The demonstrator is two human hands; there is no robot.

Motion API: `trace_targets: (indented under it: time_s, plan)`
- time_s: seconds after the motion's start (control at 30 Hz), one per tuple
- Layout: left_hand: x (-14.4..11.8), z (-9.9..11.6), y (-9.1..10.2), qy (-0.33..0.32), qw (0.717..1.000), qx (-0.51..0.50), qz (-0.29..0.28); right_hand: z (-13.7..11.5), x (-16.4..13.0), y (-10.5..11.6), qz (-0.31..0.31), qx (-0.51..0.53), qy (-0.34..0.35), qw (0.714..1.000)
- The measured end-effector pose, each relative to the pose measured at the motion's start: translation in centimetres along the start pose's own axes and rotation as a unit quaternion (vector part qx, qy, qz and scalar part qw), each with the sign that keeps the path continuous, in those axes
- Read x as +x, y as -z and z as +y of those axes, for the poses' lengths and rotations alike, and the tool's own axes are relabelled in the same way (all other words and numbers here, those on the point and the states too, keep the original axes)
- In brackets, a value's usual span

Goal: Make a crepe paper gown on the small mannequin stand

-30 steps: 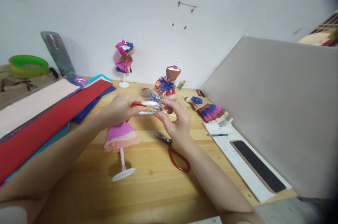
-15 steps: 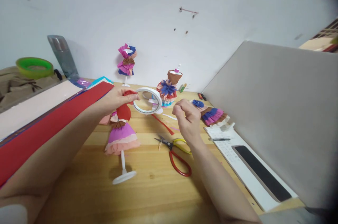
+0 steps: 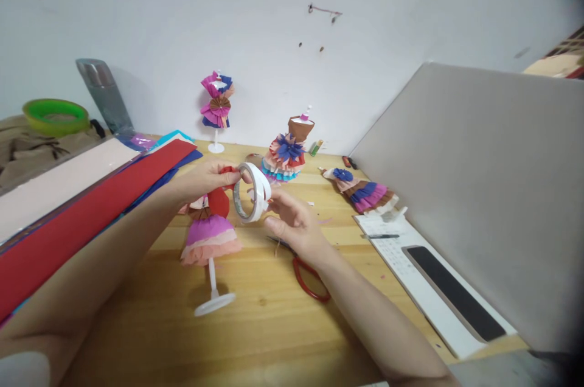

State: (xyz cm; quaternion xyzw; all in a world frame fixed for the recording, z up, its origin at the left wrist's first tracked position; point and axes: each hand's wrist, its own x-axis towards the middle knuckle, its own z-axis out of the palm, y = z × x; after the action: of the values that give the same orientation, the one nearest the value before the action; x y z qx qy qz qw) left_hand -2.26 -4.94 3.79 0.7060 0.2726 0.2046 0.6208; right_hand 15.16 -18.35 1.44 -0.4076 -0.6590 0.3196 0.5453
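My left hand (image 3: 207, 179) holds a white tape roll (image 3: 252, 199) and a small red paper piece (image 3: 219, 201) above the wooden table (image 3: 255, 332). My right hand (image 3: 292, 223) meets the roll from the right, its fingers touching the rim. Just below the hands stands a small mannequin on a white stand (image 3: 210, 300), dressed in a pink and peach paper skirt (image 3: 210, 241). Red-handled scissors (image 3: 308, 274) lie on the table under my right wrist, partly hidden.
Long sheets of red, pink and blue paper (image 3: 77, 204) lie at left. Three other paper-dressed mannequins (image 3: 218, 108) (image 3: 288, 153) (image 3: 362, 191) are at the back. A phone (image 3: 454, 292) on a white pad and a grey board (image 3: 493, 192) are at right. A green bowl (image 3: 55, 115) sits far left.
The tape roll has turned from flat to nearly edge-on. My right hand drew away from it, then came back and touches it again.
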Motion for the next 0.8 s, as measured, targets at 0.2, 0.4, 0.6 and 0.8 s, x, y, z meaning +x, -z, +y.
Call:
trace_targets:
  time_s: [0.2, 0.4, 0.6, 0.8]
  plan:
    - [0.2, 0.2, 0.4, -0.015, 0.999, 0.037, 0.008, 0.2, 0.0, 0.5, 0.052, -0.015, -0.007, 0.999]
    - [0.6, -0.3, 0.5, -0.013, 0.999, 0.046, 0.01, -0.1, 0.2, 1.2, 0.098, 0.101, -0.059, 0.988]
    - [1.6, -1.5, 0.3, -0.013, 0.999, 0.031, 0.01, -0.1, 0.7, 0.9, 0.109, 0.151, -0.121, 0.975]
    - [1.3, -1.1, 0.3, -0.034, 0.984, 0.169, 0.043, 0.0, 0.9, 1.5, 0.137, 0.187, -0.109, 0.967]
